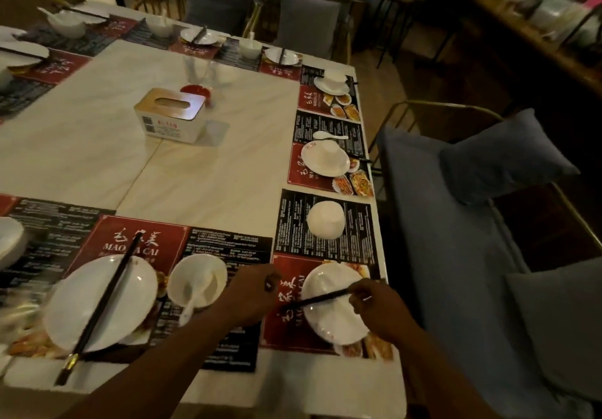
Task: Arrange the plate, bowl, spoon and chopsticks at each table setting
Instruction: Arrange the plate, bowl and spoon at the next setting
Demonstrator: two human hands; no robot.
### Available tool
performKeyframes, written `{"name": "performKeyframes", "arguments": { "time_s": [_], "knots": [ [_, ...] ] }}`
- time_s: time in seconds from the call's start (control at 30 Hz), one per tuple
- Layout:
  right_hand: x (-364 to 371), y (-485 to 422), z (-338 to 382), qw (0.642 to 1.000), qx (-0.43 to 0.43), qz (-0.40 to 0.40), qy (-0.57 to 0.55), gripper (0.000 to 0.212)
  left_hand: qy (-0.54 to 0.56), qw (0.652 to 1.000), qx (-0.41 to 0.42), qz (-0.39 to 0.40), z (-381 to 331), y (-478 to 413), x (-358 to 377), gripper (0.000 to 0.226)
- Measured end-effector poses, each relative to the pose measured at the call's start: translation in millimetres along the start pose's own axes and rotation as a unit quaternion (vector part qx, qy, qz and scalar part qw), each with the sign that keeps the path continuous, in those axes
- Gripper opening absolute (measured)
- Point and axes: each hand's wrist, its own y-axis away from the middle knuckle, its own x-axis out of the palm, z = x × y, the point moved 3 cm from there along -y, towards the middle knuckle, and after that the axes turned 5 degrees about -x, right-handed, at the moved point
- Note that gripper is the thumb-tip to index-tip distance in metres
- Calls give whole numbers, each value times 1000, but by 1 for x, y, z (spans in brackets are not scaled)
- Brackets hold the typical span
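At 5 o'clock on the worktop [202,174], near its edge, a white plate [338,327] lies on a red placemat [277,334]. Dark chopsticks [317,301] lie across the plate from 9 to 3 o'clock, the right end a little higher. The right hand [379,309] comes in from 5 o'clock and sits at the plate's 3 o'clock rim. Its grip is narrow, with the fingertips pinching the right end of the chopsticks.

The left hand [249,298] sits over the mat at the plate's 9 o'clock side, fingers curled under. The left tips of the chopsticks reach those fingers. In the dim, blurred frame I cannot tell whether that grip holds them or only lies beside them.

Just beside the left hand at 9 o'clock stands a bowl [211,269] with a spoon [190,301] in it, its handle pointing to 6 o'clock. Further toward 9 o'clock a second plate [130,285] carries a second pair [104,301], laid from 7 to 1 o'clock, its near end hanging past the rim.

At 12 o'clock from the first plate an upturned bowl [326,219] sits alone on the black part of a mat. Beyond it, again at 12 o'clock, a far plate [317,166] has a small bowl on it and a far spoon [329,135] just behind. A tissue box [171,115] stands mid-worktop.
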Motion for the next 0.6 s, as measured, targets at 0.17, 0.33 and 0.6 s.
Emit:
{"name": "performKeyframes", "arguments": {
  "time_s": [0.17, 0.33, 0.6],
  "knots": [
    [-13, -52, -36, 986, -107, 43, 117, 20, 0, 984, -125, -127, -22, -7, 51, 18],
    [-1, -77, -44, 914, -284, 144, 253, 35, 41, 959, -211, -185, -31, 21, 92, 9],
    [15, -95, -41, 831, -380, 212, 347, 20, 85, 929, -282, -223, -21, 42, 125, 23]
  ]
}}
